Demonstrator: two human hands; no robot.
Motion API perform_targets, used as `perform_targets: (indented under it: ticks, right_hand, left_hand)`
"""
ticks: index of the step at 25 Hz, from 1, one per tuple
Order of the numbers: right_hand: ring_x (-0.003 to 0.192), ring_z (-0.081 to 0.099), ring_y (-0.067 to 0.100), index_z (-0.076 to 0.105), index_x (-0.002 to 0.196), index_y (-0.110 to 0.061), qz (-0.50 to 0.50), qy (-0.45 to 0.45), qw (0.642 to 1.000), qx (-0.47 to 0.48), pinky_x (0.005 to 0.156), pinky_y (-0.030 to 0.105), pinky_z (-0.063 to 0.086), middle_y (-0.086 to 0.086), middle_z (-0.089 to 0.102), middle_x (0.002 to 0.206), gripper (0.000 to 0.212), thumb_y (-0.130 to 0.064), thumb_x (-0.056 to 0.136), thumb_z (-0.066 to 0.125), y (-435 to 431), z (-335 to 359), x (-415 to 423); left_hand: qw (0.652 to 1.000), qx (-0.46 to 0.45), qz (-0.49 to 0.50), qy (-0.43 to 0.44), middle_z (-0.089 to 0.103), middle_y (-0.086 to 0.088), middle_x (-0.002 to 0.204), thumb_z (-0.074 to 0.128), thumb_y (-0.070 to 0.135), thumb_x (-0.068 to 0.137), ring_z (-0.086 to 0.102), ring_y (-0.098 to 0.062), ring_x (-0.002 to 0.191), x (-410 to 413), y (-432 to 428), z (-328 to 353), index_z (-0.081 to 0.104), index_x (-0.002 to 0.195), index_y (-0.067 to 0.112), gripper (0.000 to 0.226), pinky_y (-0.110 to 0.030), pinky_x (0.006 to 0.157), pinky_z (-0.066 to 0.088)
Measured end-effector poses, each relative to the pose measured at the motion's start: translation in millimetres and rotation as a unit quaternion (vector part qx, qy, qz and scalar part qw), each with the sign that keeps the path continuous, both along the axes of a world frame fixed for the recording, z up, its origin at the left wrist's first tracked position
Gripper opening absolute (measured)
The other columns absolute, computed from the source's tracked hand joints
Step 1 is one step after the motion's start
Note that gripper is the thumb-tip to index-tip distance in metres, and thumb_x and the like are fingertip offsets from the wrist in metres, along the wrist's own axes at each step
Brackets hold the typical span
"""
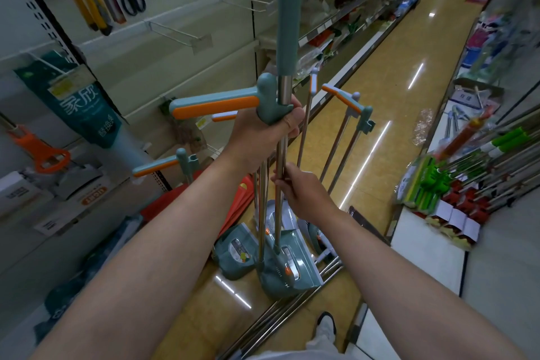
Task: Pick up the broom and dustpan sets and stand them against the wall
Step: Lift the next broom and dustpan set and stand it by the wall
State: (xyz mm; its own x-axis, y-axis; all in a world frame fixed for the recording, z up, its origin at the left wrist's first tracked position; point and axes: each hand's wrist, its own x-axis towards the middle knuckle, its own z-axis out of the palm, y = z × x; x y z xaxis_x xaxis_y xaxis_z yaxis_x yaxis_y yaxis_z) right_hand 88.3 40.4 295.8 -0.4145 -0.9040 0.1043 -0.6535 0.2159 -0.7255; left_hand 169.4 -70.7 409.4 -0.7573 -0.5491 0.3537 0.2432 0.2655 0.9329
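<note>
Biggest risk, other sets: The held set [280,155] was just beside the other sets [350,137]. A swing of its bottom could have knocked them over.
Next risk, loose poles: Shiny loose poles [292,310] lay on the floor [380,73] by the dustpan [287,269]. The set could have slid on them, or the person could have tripped.
Small risk, slipping: The smooth pole could have slid through the hands.
Where: The set stood upright in the aisle, near the shelf wall [175,47], not leaning on it yet.
Dustpan: Teal, low down, with an orange spot.
Broom pole [285,38]: Long and silver, with a teal grip and orange cap.
Side handle [216,104]: Teal and orange, pointing left.
Left hand [263,131]: Wrapped tight around the pole top.
Right hand [304,193]: Gripped the pole lower down.
</note>
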Motion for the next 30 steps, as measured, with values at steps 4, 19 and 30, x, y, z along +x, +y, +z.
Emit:
perform_targets:
  ticks: [4,19,30]
  right_hand:
    - [0.087,0.070,0.031,0.052,0.120,-0.018,-0.019,0.010,1.000,-0.015,0.073,0.050,0.057,0.010,0.073,0.099,0.020,-0.026,0.102,0.049,-3,5,4]
    - [0.082,0.070,0.032,0.056,0.115,-0.010,-0.049,0.041,0.994,-0.085,0.071,0.048,0.056,0.009,0.073,0.091,0.019,-0.021,0.099,0.057,-17,32,16]
    - [0.102,0.069,0.013,0.056,0.122,-0.017,0.035,-0.021,0.998,0.038,0.088,0.040,0.056,-0.001,0.072,0.109,0.022,-0.018,0.100,0.058,-11,13,1]
  left_hand:
    - [0.999,0.014,0.015,0.028,0.069,0.007,0.082,0.071,0.008,0.091,0.068,-0.020,0.074,-2,-5,1,0.066,0.095,0.015,0.009,-0.040,0.074,0.058]
    - [0.998,0.010,0.028,0.049,0.068,0.007,0.075,0.071,0.004,0.088,0.067,-0.018,0.067,4,-11,27,0.066,0.089,0.017,0.014,-0.034,0.069,0.057]
    - [0.998,0.043,-0.007,0.044,0.070,0.002,0.076,0.068,0.003,0.091,0.073,-0.024,0.076,5,-15,46,0.065,0.095,0.008,0.007,-0.038,0.078,0.060]
